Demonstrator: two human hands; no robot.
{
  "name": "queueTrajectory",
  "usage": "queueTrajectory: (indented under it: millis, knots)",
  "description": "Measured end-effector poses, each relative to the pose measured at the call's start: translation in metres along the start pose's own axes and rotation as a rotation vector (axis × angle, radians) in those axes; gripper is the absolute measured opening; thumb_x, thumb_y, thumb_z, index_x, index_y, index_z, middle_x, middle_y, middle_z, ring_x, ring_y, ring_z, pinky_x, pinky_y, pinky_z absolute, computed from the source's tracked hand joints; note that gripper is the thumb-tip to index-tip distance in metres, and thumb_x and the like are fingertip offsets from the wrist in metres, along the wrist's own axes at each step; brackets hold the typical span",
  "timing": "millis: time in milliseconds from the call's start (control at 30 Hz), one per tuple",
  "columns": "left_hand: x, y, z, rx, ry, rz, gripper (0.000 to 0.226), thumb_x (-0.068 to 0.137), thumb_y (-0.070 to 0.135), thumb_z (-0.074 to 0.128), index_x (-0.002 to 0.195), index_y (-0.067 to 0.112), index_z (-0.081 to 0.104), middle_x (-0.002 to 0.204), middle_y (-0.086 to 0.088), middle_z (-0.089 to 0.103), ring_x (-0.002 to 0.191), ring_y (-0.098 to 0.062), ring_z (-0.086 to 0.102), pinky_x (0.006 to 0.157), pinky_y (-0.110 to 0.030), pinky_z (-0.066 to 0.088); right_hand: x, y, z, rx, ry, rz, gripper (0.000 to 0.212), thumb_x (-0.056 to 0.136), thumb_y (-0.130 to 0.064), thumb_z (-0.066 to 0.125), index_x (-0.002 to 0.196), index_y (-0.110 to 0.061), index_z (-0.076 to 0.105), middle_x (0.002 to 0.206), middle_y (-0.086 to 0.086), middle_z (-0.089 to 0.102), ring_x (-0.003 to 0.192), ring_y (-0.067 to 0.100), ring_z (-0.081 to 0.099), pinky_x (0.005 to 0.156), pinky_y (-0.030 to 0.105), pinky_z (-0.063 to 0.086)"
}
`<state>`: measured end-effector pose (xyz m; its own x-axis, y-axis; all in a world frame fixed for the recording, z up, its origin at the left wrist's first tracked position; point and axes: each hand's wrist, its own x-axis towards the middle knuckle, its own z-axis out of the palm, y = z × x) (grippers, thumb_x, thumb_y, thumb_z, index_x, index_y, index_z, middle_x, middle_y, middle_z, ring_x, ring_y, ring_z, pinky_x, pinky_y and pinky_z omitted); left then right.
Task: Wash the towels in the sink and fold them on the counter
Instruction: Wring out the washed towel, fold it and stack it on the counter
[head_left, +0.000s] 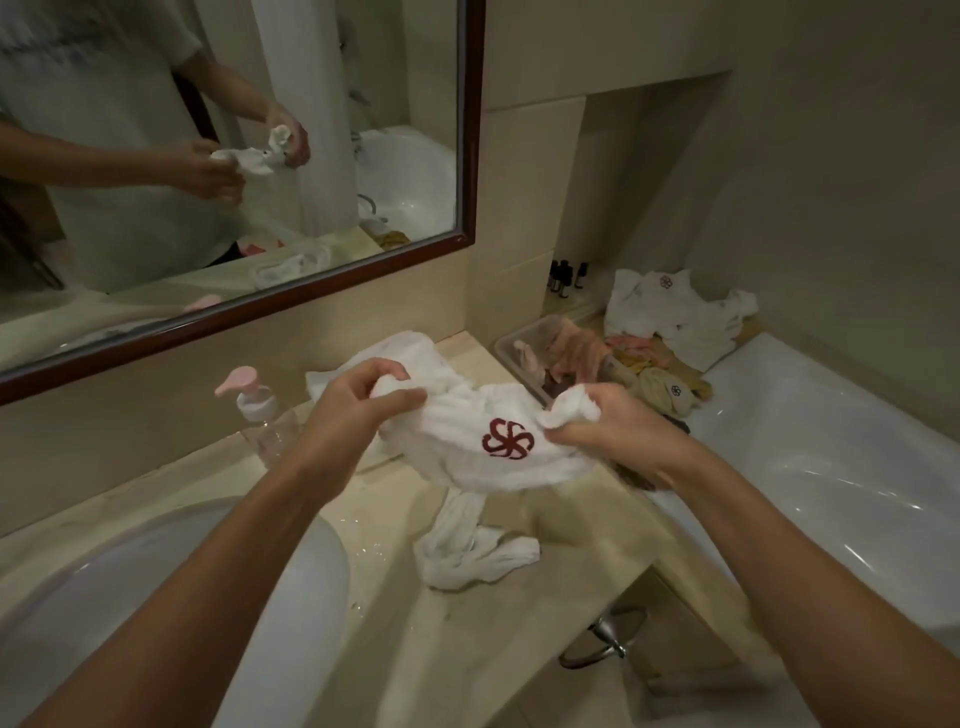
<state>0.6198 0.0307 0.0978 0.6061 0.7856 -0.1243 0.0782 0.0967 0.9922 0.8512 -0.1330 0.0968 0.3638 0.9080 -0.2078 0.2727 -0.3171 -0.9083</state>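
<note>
A white towel (483, 457) with a dark red pinwheel logo hangs between my two hands above the beige counter (561, 525). My left hand (353, 410) grips its left end, and my right hand (608, 426) grips a bunched corner at its right end. The towel's lower part trails down and lies crumpled on the counter. Another white towel (410, 348) lies behind my left hand. The white sink (156, 587) sits at the lower left.
A pump bottle (260, 410) with a pink top stands by the sink. A clear tray (519, 353) holds pink and yellow cloths. A heap of white towels (675, 312) lies at the back right, small dark bottles (563, 275) behind. A bathtub (810, 467) borders the counter's right.
</note>
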Motion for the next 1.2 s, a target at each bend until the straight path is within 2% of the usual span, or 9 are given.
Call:
queueTrajectory:
  millis: [100, 267, 400, 633, 767, 867, 967, 1067, 1200]
  knots:
    - [0.004, 0.008, -0.008, 0.047, 0.108, 0.091, 0.025, 0.086, -0.006, 0.064, 0.079, 0.015, 0.053, 0.078, 0.000, 0.060, 0.078, -0.019, 0.058, 0.064, -0.021, 0.051, 0.001, -0.014, -0.011, -0.237, 0.144, -0.191, 0.014, 0.091, -0.020, 0.072, 0.089, -0.010, 0.061, 0.081, -0.002, 0.062, 0.063, -0.003, 0.053, 0.058, 0.018, 0.040]
    - [0.009, 0.030, -0.025, 0.038, -0.074, -0.058, 0.061, 0.081, 0.010, 0.077, 0.134, 0.029, 0.054, 0.116, -0.007, 0.063, 0.101, -0.028, 0.066, 0.084, -0.044, 0.059, -0.004, -0.048, -0.031, -0.217, 0.200, -0.267, 0.010, 0.096, -0.027, 0.065, 0.095, -0.019, 0.061, 0.084, -0.011, 0.064, 0.070, 0.003, 0.057, 0.061, 0.022, 0.042]
    - [0.008, 0.054, -0.029, 0.450, -0.192, 0.102, 0.010, 0.087, 0.027, 0.072, 0.089, 0.019, 0.078, 0.089, -0.004, 0.075, 0.084, -0.026, 0.071, 0.074, -0.040, 0.058, -0.005, -0.074, -0.043, -0.371, 0.068, -0.251, 0.011, 0.097, -0.028, 0.062, 0.095, -0.021, 0.070, 0.093, -0.011, 0.067, 0.085, 0.004, 0.063, 0.072, 0.020, 0.050]
    - [0.019, 0.067, -0.028, 0.455, -0.294, 0.233, 0.016, 0.089, 0.018, 0.064, 0.099, 0.019, 0.052, 0.092, -0.006, 0.063, 0.078, -0.024, 0.058, 0.061, -0.029, 0.047, -0.001, -0.084, -0.062, -0.534, -0.071, -0.116, 0.031, 0.098, -0.031, 0.061, 0.089, -0.001, 0.060, 0.083, 0.003, 0.061, 0.071, 0.011, 0.060, 0.064, 0.026, 0.046]
    - [0.011, 0.064, -0.017, 0.880, -0.435, 0.195, 0.021, 0.087, 0.037, 0.072, 0.104, 0.029, 0.065, 0.099, 0.003, 0.066, 0.086, -0.017, 0.066, 0.064, -0.024, 0.055, 0.001, -0.074, -0.050, -0.603, 0.066, -0.251, 0.022, 0.104, -0.034, 0.048, 0.099, -0.020, 0.064, 0.095, -0.006, 0.062, 0.088, 0.011, 0.062, 0.076, 0.035, 0.052]
    - [0.010, 0.067, -0.018, 1.434, -0.321, 0.214, 0.038, 0.082, 0.059, 0.068, 0.101, 0.026, 0.071, 0.092, 0.008, 0.066, 0.075, -0.007, 0.061, 0.062, -0.020, 0.048, -0.006, -0.081, -0.044, -0.760, -0.029, -0.311, 0.016, 0.102, -0.041, 0.050, 0.096, -0.036, 0.064, 0.092, -0.017, 0.062, 0.083, -0.001, 0.058, 0.072, 0.025, 0.046]
    - [0.014, 0.063, -0.027, 1.799, -0.170, 0.338, 0.042, 0.095, 0.059, 0.049, 0.106, 0.026, 0.070, 0.092, 0.007, 0.065, 0.075, -0.010, 0.059, 0.061, -0.023, 0.047, -0.013, -0.080, -0.040, -1.150, -0.177, -0.107, 0.066, 0.077, -0.082, 0.055, 0.112, -0.027, 0.064, 0.094, -0.012, 0.063, 0.082, 0.006, 0.060, 0.072, 0.029, 0.053]
    - [0.020, 0.054, -0.034, 1.515, -0.266, 0.507, 0.025, 0.099, 0.025, 0.055, 0.116, 0.018, 0.071, 0.123, 0.001, 0.064, 0.104, -0.016, 0.061, 0.091, -0.031, 0.051, -0.009, -0.072, -0.026, -1.645, -0.100, -0.003, 0.062, 0.083, -0.076, 0.054, 0.106, -0.019, 0.063, 0.077, -0.006, 0.051, 0.076, 0.015, 0.060, 0.063, 0.031, 0.050]
    - [0.012, 0.049, -0.034, 0.849, -0.391, 0.513, 0.027, 0.098, 0.013, 0.051, 0.090, 0.031, 0.070, 0.083, 0.022, 0.068, 0.073, -0.002, 0.061, 0.068, -0.026, 0.046, 0.003, -0.067, -0.042, -0.944, 0.158, -0.115, 0.019, 0.101, -0.019, 0.054, 0.095, -0.015, 0.072, 0.090, 0.004, 0.069, 0.087, 0.024, 0.065, 0.081, 0.037, 0.056]
